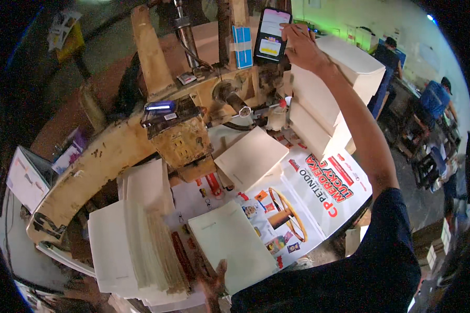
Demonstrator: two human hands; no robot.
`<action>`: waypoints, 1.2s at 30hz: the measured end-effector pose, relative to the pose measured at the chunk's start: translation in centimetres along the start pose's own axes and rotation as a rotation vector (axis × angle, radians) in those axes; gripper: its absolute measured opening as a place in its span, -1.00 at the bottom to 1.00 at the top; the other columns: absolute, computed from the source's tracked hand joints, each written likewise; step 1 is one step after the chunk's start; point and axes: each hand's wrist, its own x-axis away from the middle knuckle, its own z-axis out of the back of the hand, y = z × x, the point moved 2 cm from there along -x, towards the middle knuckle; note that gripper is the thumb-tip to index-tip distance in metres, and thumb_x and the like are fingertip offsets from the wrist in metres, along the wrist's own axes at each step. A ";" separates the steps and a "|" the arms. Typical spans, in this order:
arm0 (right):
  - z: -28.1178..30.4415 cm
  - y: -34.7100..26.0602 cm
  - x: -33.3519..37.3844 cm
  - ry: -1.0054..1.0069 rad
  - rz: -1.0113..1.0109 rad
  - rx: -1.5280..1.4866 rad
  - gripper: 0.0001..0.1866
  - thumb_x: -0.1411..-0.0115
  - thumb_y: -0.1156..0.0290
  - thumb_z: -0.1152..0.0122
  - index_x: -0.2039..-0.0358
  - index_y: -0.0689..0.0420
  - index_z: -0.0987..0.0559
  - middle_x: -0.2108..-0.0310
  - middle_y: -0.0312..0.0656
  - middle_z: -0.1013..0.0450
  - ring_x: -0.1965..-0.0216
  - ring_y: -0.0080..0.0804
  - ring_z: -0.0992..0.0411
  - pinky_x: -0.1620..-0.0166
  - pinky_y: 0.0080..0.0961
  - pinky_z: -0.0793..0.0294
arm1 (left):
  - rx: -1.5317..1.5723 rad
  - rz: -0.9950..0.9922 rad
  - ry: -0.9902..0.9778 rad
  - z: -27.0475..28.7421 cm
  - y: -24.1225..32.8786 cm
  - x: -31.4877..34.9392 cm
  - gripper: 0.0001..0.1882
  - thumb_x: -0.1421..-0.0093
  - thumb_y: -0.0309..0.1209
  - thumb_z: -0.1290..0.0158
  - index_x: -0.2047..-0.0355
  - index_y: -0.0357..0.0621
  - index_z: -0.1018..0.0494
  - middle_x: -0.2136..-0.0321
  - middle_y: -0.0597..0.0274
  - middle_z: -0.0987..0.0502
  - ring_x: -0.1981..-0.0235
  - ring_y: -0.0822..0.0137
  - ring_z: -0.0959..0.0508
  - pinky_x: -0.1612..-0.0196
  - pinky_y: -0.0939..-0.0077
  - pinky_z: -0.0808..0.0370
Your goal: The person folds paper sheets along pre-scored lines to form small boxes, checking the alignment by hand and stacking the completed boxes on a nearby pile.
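Note:
My right hand (pixel 302 48) reaches to the back with fingers stretched out, touching the right side of a phone (pixel 271 34) with a lit screen. The phone leans upright on a worn beige machine (pixel 96 156). Low in the middle, my left hand (pixel 212 284) has thumb and fingers apart against the left edge of a white stapled paper pad (pixel 234 248); part of it is in shadow. Left of that hand stands a thick pile of stapled paper pads (pixel 107 248). Another pad (pixel 251 159) lies under the machine's head, on a printed poster sheet (pixel 318 195).
Tall stacks of white paper (pixel 344 60) stand at the back right. A blue box (pixel 242 47) sits beside the phone, and a dark blue object (pixel 160 107) lies on the machine's head. A clear bottle (pixel 276 119) stands near the stacks. Two people (pixel 436 101) sit at benches far right.

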 end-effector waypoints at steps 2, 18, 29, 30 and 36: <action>0.8 -0.7 0.5 0.014 0.035 -0.001 -0.63 0.01 0.54 -0.13 0.16 0.02 -0.30 -0.24 -0.20 -0.25 -0.25 -0.04 -0.07 -0.22 0.05 -0.08 | 0.382 0.192 -0.064 0.8 2.1 -0.8 -0.08 -0.08 -0.25 -0.31 -0.32 -0.33 -0.05 -0.25 -0.18 -0.21 -0.23 0.00 -0.29 -0.21 0.16 -0.31; -0.4 -1.1 1.5 0.066 0.116 0.052 -0.64 0.02 0.47 -0.15 0.20 0.06 -0.28 -0.20 -0.18 -0.26 -0.27 -0.10 -0.07 -0.22 -0.01 -0.07 | 0.067 0.084 -0.052 -0.4 -0.8 -0.6 -0.13 -0.06 -0.24 -0.33 -0.27 -0.34 -0.16 -0.19 -0.19 -0.29 -0.18 0.01 -0.36 -0.18 0.21 -0.34; -1.1 -1.3 2.1 0.077 0.113 0.113 -0.63 0.05 0.48 -0.17 0.20 0.08 -0.30 -0.23 -0.14 -0.24 -0.25 -0.08 -0.08 -0.20 -0.01 -0.11 | 0.257 0.171 -0.097 1.1 1.9 -1.3 -0.14 -0.14 -0.18 -0.26 -0.29 -0.33 -0.09 -0.23 -0.20 -0.21 -0.24 -0.05 -0.26 -0.22 0.19 -0.32; -0.8 -1.8 2.1 0.079 0.114 0.111 -0.63 0.05 0.48 -0.17 0.20 0.08 -0.30 -0.23 -0.14 -0.24 -0.25 -0.08 -0.08 -0.20 -0.01 -0.11 | 0.255 0.172 -0.094 1.1 1.9 -1.2 -0.14 -0.14 -0.18 -0.26 -0.29 -0.33 -0.09 -0.23 -0.20 -0.21 -0.24 -0.05 -0.26 -0.22 0.19 -0.32; -0.3 -2.2 2.4 0.140 0.083 0.121 -0.65 0.01 0.46 -0.15 0.18 0.09 -0.31 -0.06 -0.15 -0.31 -0.21 -0.08 -0.13 -0.20 0.00 -0.12 | 0.783 0.462 -0.201 1.1 2.2 0.0 -0.20 -0.29 -0.15 -0.07 -0.34 -0.29 0.05 -0.33 -0.26 0.06 -0.33 -0.21 -0.01 -0.30 0.05 -0.29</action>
